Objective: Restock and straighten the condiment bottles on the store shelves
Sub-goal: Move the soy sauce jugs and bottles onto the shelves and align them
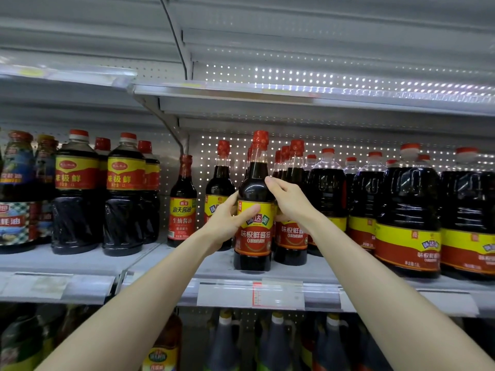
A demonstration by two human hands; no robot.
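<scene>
Shelving: grey metal store racking with a perforated back panel [348,76], through which light shows as rows of bright dots. The upper shelf [267,100] carries no visible stock. A slanted bracket supports it where two bays join.

Middle shelf [80,261]: plain grey deck. A price strip [278,293] with pale tags, one of them edged in red, runs along its front lip.

Item under handling: a dark soy sauce bottle [254,236] with a red cap and a yellow and red label. It stands upright near the front lip of the middle shelf, ahead of a row of like bottles [292,228].

The left hand [227,218] has its grip clamped on the bottle at label height, with the thumb across the yellow band. The right hand [290,202] has its grip curled on the bottle's shoulder from the right.

Adjacent stock: large handled jugs [408,223] stand to the right. A slim red-labelled bottle [183,202] stands just left of the bay join. Broad red-capped bottles [76,194] fill the left bay.

Lower shelf: bottle tops [276,341] show in dim light, and their labels are unreadable.
</scene>
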